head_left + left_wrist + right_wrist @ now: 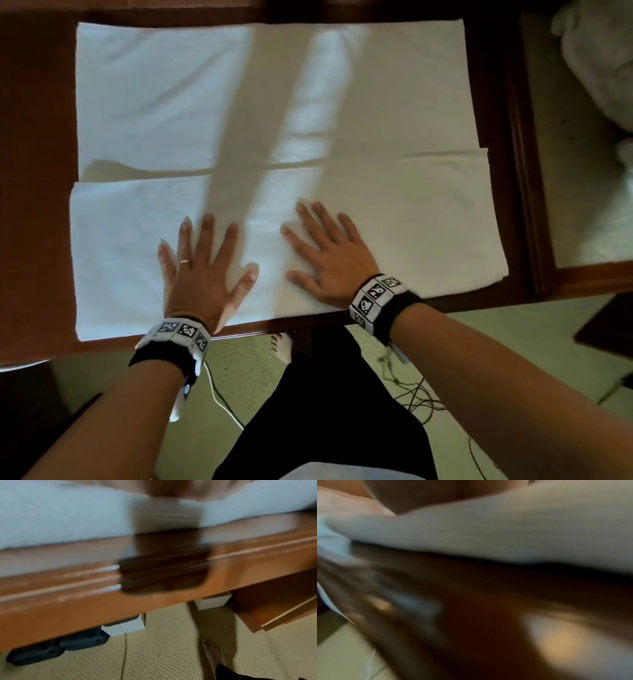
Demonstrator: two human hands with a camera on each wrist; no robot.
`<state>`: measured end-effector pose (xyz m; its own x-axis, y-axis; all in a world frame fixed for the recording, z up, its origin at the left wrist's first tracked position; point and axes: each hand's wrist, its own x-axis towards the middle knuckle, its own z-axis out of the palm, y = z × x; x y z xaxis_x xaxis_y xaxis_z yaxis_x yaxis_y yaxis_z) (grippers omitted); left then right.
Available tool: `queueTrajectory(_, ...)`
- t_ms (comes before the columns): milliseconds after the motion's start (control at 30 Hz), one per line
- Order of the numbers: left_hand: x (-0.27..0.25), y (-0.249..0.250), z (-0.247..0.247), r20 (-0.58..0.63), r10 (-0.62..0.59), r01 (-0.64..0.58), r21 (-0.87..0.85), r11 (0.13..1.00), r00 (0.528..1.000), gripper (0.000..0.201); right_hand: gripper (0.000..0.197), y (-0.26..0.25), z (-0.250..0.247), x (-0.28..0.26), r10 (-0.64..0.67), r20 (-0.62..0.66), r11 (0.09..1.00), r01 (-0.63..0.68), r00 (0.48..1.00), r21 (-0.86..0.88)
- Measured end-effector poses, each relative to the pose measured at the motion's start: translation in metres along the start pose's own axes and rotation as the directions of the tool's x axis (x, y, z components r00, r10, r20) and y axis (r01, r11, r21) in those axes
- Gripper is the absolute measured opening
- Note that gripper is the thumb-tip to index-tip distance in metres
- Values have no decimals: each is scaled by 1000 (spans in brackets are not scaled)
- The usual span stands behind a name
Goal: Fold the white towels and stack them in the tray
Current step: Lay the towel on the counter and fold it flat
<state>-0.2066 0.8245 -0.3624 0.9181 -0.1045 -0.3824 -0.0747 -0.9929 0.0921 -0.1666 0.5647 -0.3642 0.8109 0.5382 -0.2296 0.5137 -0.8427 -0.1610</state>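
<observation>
Towel (376, 102) covers most of the wooden table (37, 102) in front of me, white and spread out, with its near part folded over so a doubled strip lies along the table's front edge. My left hand (202, 270) lies flat on that strip, fingers straight and fanned apart, a ring (184, 261) on one finger. My right hand (329, 253) presses flat just beside it, fingers also straight and spread; the two hands do not touch. Both wrists carry black bands with checkered markers (375, 296). Under the table edge I see my bare foot (211, 654) on beige carpet (163, 649), white boxes (125, 626) and dark cases (56, 649). My right wrist view is too blurred to read.
</observation>
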Motion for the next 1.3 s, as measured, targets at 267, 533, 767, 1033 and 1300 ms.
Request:
queueTrajectory(267, 5, 12, -7, -1, -65, 65, -38, 997, 998, 84, 74, 175, -31, -63, 600, 36, 798, -601, 799, 34)
queueTrajectory(533, 28, 63, -12, -7, 399, -397, 73, 915, 917, 75, 72, 62, -10, -28, 275, 41, 961, -275, 961, 12)
queueTrajectory(767, 27, -80, -23, 2, -126, 126, 58, 990, 992, 77, 73, 63, -7, -26, 294, 62, 955, -295, 954, 15)
queueTrajectory(1033, 19, -61, -54, 46, -23, 19, 76, 997, 999, 82, 74, 68, -26, -21, 292, 85, 949, -299, 953, 101)
queueTrajectory(1300, -2, -15, -63, 109, -75, 73, 27, 997, 991, 67, 76, 61, -36, -54, 379, 230, 914, -401, 896, 55)
